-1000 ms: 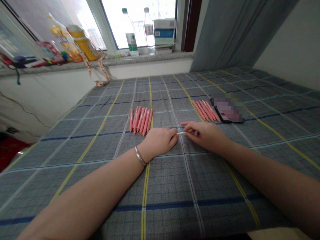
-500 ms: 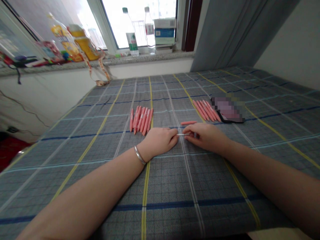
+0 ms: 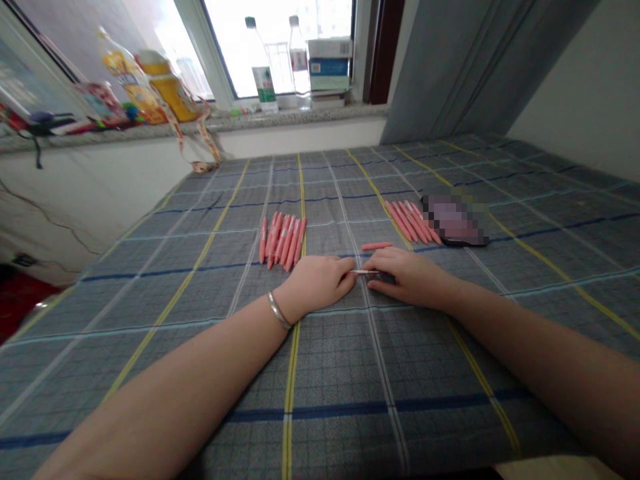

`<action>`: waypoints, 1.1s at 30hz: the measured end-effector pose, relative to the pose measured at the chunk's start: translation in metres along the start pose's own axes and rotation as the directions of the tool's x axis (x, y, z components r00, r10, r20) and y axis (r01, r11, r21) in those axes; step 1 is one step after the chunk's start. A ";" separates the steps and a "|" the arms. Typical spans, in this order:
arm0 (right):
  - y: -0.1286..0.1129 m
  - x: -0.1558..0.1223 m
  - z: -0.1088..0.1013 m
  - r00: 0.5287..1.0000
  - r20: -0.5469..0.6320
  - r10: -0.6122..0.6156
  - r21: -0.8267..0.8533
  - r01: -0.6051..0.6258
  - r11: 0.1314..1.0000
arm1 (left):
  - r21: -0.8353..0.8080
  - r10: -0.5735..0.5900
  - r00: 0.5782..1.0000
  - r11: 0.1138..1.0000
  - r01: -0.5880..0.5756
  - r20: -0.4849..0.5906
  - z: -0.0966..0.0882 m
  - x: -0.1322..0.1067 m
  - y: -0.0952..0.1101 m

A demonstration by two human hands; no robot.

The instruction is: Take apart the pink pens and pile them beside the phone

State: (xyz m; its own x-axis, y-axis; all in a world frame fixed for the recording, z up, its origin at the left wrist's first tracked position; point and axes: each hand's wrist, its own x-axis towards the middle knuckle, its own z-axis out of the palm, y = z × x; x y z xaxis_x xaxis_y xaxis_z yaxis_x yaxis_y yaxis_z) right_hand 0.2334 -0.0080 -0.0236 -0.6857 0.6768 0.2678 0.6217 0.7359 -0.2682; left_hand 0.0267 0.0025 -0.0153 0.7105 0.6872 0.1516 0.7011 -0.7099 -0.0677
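Observation:
A thin white stick [image 3: 364,272], which looks like a pen refill, lies level between my two hands. My left hand [image 3: 320,281] is closed in a pinch on its left end, with a silver bangle at the wrist. My right hand [image 3: 407,275] is at the stick's other end, thumb and forefinger apart around it; whether a finger touches it I cannot tell. Just beyond the right fingers rests a short pink pen barrel [image 3: 377,246]. Several pink pens [image 3: 283,240] lie side by side past my left hand.
Farther right, another row of pink pens [image 3: 411,221] borders a blurred dark-edged pouch-like thing [image 3: 455,220]. Everything lies on a grey checked cloth [image 3: 340,373]. Bottles [image 3: 263,80] and stacked boxes [image 3: 329,70] line the windowsill [image 3: 300,115] behind.
The fingers of my right hand have parted from their pinch near the white stick's end. The stick tilts slightly differently, while my left hand stays in place.

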 end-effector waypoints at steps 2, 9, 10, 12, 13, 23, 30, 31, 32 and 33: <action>0.001 0.000 0.001 1.000 -0.011 0.003 0.000 -0.003 1.000 | -0.012 -0.002 1.000 1.000 0.003 0.008 -0.001 0.000 0.000; 0.000 0.000 0.002 0.990 -0.105 0.090 0.010 -0.089 0.996 | -0.028 0.022 1.000 0.999 -0.022 0.000 0.000 0.000 -0.001; -0.001 0.000 0.002 0.986 -0.120 0.113 0.015 -0.112 0.994 | -0.022 0.024 1.000 0.999 -0.024 -0.001 0.000 0.000 -0.001; -0.003 -0.001 0.001 0.979 -0.145 0.143 0.011 -0.143 0.990 | -0.014 0.025 1.000 1.000 -0.026 -0.007 0.001 0.001 -0.001; -0.005 -0.001 0.000 0.977 -0.156 0.148 0.001 -0.149 0.989 | -0.015 0.027 1.000 1.000 -0.027 -0.011 0.001 0.000 -0.001; -0.005 -0.001 0.000 0.980 -0.153 0.130 -0.088 -0.144 0.986 | -0.017 0.049 0.998 0.999 -0.049 -0.039 0.000 -0.001 0.001; -0.006 -0.001 0.000 0.969 -0.161 0.185 -0.014 -0.189 0.982 | 0.012 0.050 0.998 0.999 -0.049 -0.041 0.000 -0.001 0.001; -0.006 -0.001 0.000 0.967 -0.162 0.198 -0.004 -0.201 0.980 | 0.022 0.047 0.998 0.999 -0.046 -0.045 -0.001 -0.002 0.001; -0.005 -0.002 -0.001 0.964 -0.163 0.211 0.005 -0.213 0.977 | 0.032 0.045 0.998 0.999 -0.043 -0.051 -0.001 -0.002 0.002; -0.005 -0.002 -0.002 0.961 -0.164 0.224 0.013 -0.225 0.974 | 0.044 0.042 0.997 0.998 -0.040 -0.059 -0.002 -0.003 0.003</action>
